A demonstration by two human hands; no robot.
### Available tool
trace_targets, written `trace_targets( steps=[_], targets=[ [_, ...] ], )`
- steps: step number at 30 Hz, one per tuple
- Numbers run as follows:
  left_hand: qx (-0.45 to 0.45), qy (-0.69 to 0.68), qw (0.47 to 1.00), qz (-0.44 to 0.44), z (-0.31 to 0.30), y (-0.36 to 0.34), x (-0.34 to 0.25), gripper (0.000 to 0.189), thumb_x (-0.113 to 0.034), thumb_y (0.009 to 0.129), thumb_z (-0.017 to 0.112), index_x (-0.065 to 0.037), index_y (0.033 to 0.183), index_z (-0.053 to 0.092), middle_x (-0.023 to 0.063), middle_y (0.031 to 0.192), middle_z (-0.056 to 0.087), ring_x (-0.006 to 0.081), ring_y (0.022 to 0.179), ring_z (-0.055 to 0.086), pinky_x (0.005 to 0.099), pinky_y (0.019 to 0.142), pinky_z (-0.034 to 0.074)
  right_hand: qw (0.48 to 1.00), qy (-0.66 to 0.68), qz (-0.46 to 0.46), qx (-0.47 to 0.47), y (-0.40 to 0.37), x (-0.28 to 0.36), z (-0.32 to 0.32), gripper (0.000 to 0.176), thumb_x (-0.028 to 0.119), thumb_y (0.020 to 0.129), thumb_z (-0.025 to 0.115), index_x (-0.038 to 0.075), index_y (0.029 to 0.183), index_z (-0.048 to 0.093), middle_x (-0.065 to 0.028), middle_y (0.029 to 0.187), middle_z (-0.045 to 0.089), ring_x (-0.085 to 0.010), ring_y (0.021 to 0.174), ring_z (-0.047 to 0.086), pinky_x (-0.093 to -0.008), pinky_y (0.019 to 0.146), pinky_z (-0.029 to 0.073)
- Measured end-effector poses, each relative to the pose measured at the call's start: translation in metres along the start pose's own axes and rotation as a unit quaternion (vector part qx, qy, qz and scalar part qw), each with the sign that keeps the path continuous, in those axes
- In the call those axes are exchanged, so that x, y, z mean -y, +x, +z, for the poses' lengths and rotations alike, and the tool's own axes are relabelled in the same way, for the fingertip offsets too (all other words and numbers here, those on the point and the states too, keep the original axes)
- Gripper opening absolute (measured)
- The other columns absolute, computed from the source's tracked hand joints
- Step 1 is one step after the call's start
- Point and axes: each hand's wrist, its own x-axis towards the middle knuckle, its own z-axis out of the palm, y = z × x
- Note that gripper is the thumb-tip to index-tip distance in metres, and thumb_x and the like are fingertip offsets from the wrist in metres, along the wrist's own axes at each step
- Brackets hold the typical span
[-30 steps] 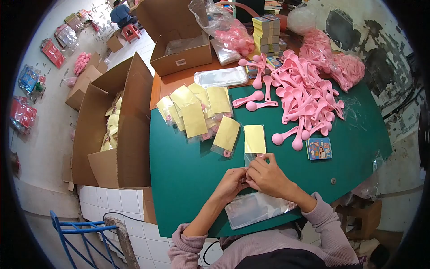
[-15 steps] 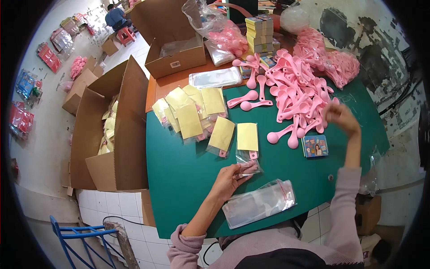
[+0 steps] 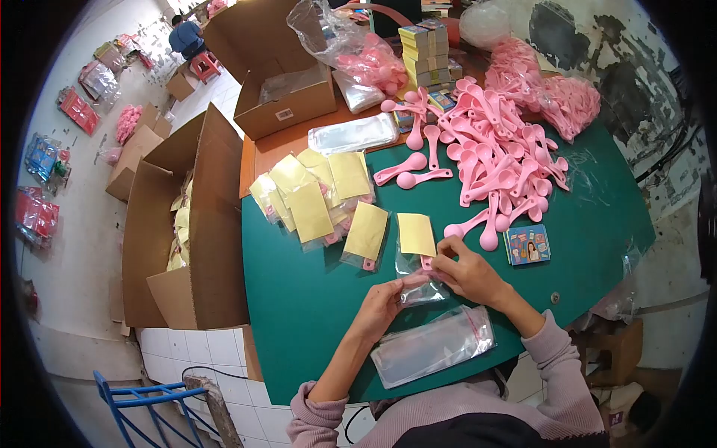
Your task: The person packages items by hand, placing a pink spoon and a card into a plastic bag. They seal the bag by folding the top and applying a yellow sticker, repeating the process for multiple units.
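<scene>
A clear plastic bag (image 3: 422,296) with a yellow card (image 3: 416,234) and a pink spoon (image 3: 426,263) lies on the green table. My left hand (image 3: 379,308) pinches its near end. Bent over the same bag, my right hand (image 3: 474,275) has its fingers closed on the plastic beside the spoon; the exact pinch point is partly hidden. Just below my hands is a stack of clear bags (image 3: 437,347). A filled bag with a yellow card (image 3: 366,231) rests to the left, near a heap of similar filled bags (image 3: 308,213).
Pink spoons (image 3: 493,160) are heaped at the back right, with a small stack of picture cards (image 3: 528,245) in front. An open carton (image 3: 220,224) holding filled bags stands left of the table. Another carton (image 3: 287,108) sits at the back. Far off, a person (image 3: 185,37) sits.
My right hand has moved left from beside the spoon heap to the bag and closed on it. My left hand keeps its hold. The view has shifted slightly.
</scene>
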Motion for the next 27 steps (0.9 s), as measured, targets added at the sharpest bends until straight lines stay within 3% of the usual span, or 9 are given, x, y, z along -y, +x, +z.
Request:
trace_targets(
  steps=[3, 6, 7, 8, 11, 12, 16, 21, 27],
  targets=[
    [0.031, 0.068, 0.997, -0.024, -0.009, -0.002, -0.006, 0.037, -0.018, 0.094, 0.03, 0.007, 0.114, 0.049, 0.0153, 0.118, 0.053, 0.0212, 0.1, 0.057, 0.0328, 0.089, 0.045, 0.999, 0.027, 0.007, -0.03, -0.004, -0.006, 0.001, 0.021, 0.0, 0.071, 0.064, 0.003, 0.088, 0.052, -0.0116, 0.095, 0.046, -0.0263, 0.08, 0.054, -0.0328, 0.069, 0.047],
    [-0.03, 0.066, 0.997, -0.03, -0.008, -0.002, -0.004, 0.024, -0.012, 0.091, 0.039, 0.004, 0.107, 0.048, 0.0163, 0.111, 0.055, 0.0233, 0.094, 0.059, 0.0338, 0.082, 0.05, 0.996, 0.079, 0.032, -0.039, -0.008, -0.009, 0.0, 0.021, -0.002, 0.07, 0.065, 0.003, 0.087, 0.053, -0.0109, 0.096, 0.046, -0.0251, 0.082, 0.054, -0.0325, 0.07, 0.047],
    [-0.091, 0.244, 0.963, 0.071, -0.003, 0.0, -0.002, 0.02, -0.005, 0.087, 0.043, 0.002, 0.105, 0.045, 0.0159, 0.107, 0.057, 0.0234, 0.092, 0.06, 0.0323, 0.076, 0.051, 0.995, 0.081, 0.034, -0.039, -0.009, -0.01, 0.001, 0.021, -0.002, 0.07, 0.065, 0.003, 0.087, 0.053, -0.0109, 0.096, 0.046, -0.0251, 0.082, 0.054, -0.0325, 0.07, 0.047],
    [-0.148, 0.412, 0.883, 0.168, 0.0, 0.001, 0.001, 0.021, 0.002, 0.084, 0.048, 0.001, 0.104, 0.043, 0.0156, 0.103, 0.058, 0.0235, 0.089, 0.062, 0.0308, 0.069, 0.052, 0.995, 0.091, 0.027, -0.034, -0.009, -0.01, 0.001, 0.021, -0.002, 0.07, 0.065, 0.003, 0.087, 0.053, -0.0105, 0.096, 0.046, -0.0244, 0.082, 0.054, -0.0324, 0.071, 0.047],
    [-0.101, 0.46, 0.863, 0.185, -0.001, 0.006, 0.003, 0.029, 0.009, 0.076, 0.055, 0.0, 0.101, 0.045, 0.0122, 0.095, 0.06, 0.0212, 0.081, 0.063, 0.0283, 0.06, 0.052, 0.995, 0.101, 0.001, -0.021, -0.005, -0.011, -0.003, 0.02, -0.002, 0.07, 0.065, 0.003, 0.087, 0.053, -0.0096, 0.096, 0.046, -0.023, 0.082, 0.053, -0.0322, 0.072, 0.047],
    [-0.083, 0.518, 0.822, 0.221, -0.004, 0.008, 0.001, 0.023, 0.005, 0.076, 0.059, -0.002, 0.096, 0.05, 0.0082, 0.089, 0.061, 0.018, 0.077, 0.063, 0.0267, 0.059, 0.05, 0.995, 0.098, -0.015, -0.014, -0.005, -0.011, -0.004, 0.02, -0.002, 0.071, 0.065, 0.003, 0.086, 0.054, -0.0091, 0.095, 0.046, -0.0222, 0.082, 0.053, -0.0321, 0.072, 0.046],
    [-0.095, 0.488, 0.842, 0.212, -0.005, 0.01, 0.001, 0.016, 0.002, 0.077, 0.061, 0.0, 0.09, 0.053, 0.0078, 0.081, 0.061, 0.0161, 0.074, 0.062, 0.0258, 0.058, 0.05, 0.995, 0.102, 0.015, 0.005, -0.014, -0.018, -0.007, 0.028, 0.005, 0.07, 0.069, 0.005, 0.092, 0.053, -0.01, 0.099, 0.042, -0.0226, 0.081, 0.052, -0.0329, 0.072, 0.046],
    [-0.127, 0.46, 0.851, 0.221, 0.003, 0.01, 0.001, 0.012, -0.002, 0.078, 0.063, 0.002, 0.085, 0.055, 0.0078, 0.076, 0.06, 0.0126, 0.07, 0.06, 0.0252, 0.058, 0.05, 0.994, 0.087, 0.052, 0.034, -0.015, -0.006, 0.001, 0.052, 0.017, 0.063, 0.077, 0.009, 0.106, 0.047, -0.0124, 0.106, 0.033, -0.0252, 0.083, 0.049, -0.0352, 0.073, 0.045],
    [-0.122, 0.45, 0.858, 0.214, 0.006, 0.009, 0.003, 0.012, -0.002, 0.08, 0.062, 0.002, 0.088, 0.054, 0.0059, 0.08, 0.06, 0.0097, 0.073, 0.058, 0.0229, 0.061, 0.049, 0.998, 0.027, 0.051, 0.018, -0.019, -0.005, 0.017, 0.048, 0.015, 0.065, 0.075, 0.01, 0.105, 0.049, -0.0125, 0.104, 0.036, -0.0261, 0.084, 0.051, -0.0356, 0.073, 0.046]
  ],
)
